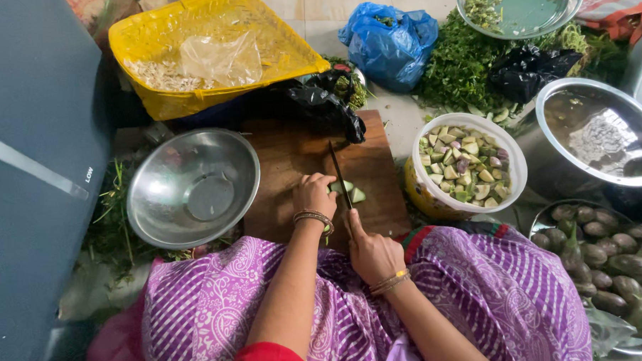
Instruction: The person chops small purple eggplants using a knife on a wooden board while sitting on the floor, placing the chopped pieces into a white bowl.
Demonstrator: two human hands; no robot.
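The right hand [372, 253] is wrapping its grip tight around the handle of a knife [340, 181], with the forefinger lying forward along the top. The blade is running away from the person, its long axis pointing up the wooden cutting board [292, 160] and leaning slightly to the left, so the edge is standing across the vegetable piece [354, 194] rather than along it. That pale green piece is lying on the board just ahead of the right hand, touching the blade: part of it is showing to the blade's right, the rest is tucked under the fingers on the other side. The left hand [313, 195] is pressing its curled grip down on that hidden part, knuckles close against the flat of the blade. It is the nearer of the two hands to the piece, sitting on it, while the right hand is reaching it only through the knife.

Outward from there, an empty steel bowl [193, 188] is resting at the board's left edge, and a white bowl [508, 152] of cut vegetable chunks is sitting just to its right. Farther right, a tray of whole small aubergines [608, 263] is lying beside the person's knee. Beyond the board, a yellow tub [135, 44], a blue bag [391, 43] and a heap of green herbs [459, 65] are spreading over the floor.
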